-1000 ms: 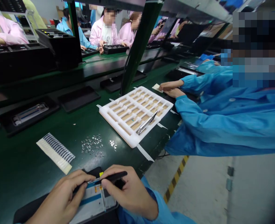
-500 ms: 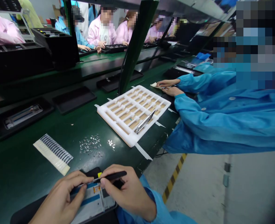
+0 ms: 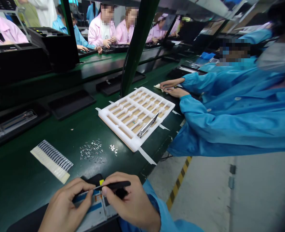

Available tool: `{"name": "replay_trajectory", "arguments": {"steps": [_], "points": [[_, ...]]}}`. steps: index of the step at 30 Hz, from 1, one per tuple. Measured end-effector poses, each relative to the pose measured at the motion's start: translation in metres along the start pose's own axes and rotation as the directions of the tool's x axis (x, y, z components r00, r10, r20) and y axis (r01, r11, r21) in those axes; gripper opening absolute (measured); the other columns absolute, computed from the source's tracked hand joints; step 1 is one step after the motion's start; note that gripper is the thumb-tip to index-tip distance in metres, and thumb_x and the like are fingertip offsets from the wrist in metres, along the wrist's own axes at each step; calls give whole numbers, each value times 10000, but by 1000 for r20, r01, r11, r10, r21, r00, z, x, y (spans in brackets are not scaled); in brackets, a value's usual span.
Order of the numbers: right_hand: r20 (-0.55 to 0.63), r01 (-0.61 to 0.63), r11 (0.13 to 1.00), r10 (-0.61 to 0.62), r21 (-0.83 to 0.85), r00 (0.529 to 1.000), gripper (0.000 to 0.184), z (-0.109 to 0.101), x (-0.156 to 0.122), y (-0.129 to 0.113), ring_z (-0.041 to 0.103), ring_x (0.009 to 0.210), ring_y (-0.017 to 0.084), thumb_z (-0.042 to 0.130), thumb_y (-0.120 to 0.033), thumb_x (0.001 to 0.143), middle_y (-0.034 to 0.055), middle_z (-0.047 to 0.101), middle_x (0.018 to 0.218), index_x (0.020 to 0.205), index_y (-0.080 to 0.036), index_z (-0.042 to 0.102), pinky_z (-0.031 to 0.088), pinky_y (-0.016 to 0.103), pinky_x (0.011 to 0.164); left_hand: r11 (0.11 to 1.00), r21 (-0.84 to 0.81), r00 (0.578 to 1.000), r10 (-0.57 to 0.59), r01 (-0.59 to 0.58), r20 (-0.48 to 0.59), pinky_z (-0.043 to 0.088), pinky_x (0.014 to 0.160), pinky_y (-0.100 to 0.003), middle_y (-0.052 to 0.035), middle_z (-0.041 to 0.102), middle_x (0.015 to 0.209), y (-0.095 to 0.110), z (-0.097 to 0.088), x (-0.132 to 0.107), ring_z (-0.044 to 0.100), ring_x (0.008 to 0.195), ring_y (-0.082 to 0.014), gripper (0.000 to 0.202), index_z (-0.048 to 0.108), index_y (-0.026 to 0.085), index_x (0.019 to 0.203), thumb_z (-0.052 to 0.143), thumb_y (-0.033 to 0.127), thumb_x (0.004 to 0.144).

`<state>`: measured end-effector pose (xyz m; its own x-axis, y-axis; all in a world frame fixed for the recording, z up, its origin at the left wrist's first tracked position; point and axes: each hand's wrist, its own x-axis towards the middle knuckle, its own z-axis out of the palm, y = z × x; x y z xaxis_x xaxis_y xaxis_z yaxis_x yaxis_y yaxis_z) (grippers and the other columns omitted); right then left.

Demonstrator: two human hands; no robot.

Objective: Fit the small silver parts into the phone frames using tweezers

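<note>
Dark tweezers (image 3: 118,185) are gripped in my right hand (image 3: 132,199), their tips pointing left toward my left fingertips. My left hand (image 3: 65,204) has thumb and index finger brought together at the upper edge of a flat silver device frame (image 3: 95,215). Whatever lies between those fingers is too small to make out. Blue strips and a small orange part show on the frame, and a yellow tab (image 3: 101,182) sticks up behind it. The frame rests in a black tray (image 3: 23,222), partly covered by my hands.
Ahead lie a pale sheet with metal strips (image 3: 51,159), scattered tiny metal pieces (image 3: 91,151) and a white compartment tray (image 3: 115,129) holding one tilted device. Black trays (image 3: 71,104) sit farther left. A co-worker in a blue sleeve (image 3: 205,119) works at right. A green post (image 3: 137,48) rises behind.
My left thumb has moved up closer to the index finger. The tweezers stay in my right hand at the frame's edge. The view has shifted slightly.
</note>
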<state>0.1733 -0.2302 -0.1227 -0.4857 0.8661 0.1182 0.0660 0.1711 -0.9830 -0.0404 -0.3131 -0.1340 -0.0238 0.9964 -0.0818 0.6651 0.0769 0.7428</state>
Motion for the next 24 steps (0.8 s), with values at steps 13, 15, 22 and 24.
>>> {"name": "replay_trajectory", "arguments": {"steps": [13, 15, 22, 24], "points": [[61, 175, 984, -173, -34, 983, 176, -2, -7, 6, 832, 917, 236, 730, -147, 993, 106, 854, 1026, 1114, -215, 837, 690, 325, 851, 997, 69, 1000, 23, -23, -2, 601, 758, -164, 19, 795, 963, 5, -1, 0, 790, 870, -136, 250, 815, 334, 1142, 611, 452, 1058], [87, 247, 967, -242, -58, 966, 203, -3, -7, 8, 821, 939, 232, 712, -130, 1004, 117, 840, 1050, 1163, -203, 815, 689, 325, 862, 994, 101, 999, 33, -33, 3, 603, 755, -151, 28, 795, 972, 7, -2, 1, 793, 867, -125, 254, 806, 337, 1157, 598, 451, 1066], [139, 390, 914, -374, -112, 917, 224, -3, -10, 14, 776, 966, 218, 678, -72, 1015, 136, 806, 1082, 1202, -162, 762, 668, 319, 898, 913, 303, 955, 294, -271, -31, 618, 839, -137, -3, 831, 1106, 10, -17, -4, 818, 946, -119, 351, 670, 279, 1399, 477, 339, 1112], [121, 372, 922, -359, -109, 925, 198, -1, -10, 14, 776, 940, 216, 685, -85, 1008, 136, 801, 1063, 1172, -158, 767, 667, 308, 871, 840, 427, 917, 395, -335, -58, 629, 826, -154, -6, 837, 1029, 10, -19, -8, 819, 882, -126, 378, 636, 237, 1442, 446, 332, 1129]]}}
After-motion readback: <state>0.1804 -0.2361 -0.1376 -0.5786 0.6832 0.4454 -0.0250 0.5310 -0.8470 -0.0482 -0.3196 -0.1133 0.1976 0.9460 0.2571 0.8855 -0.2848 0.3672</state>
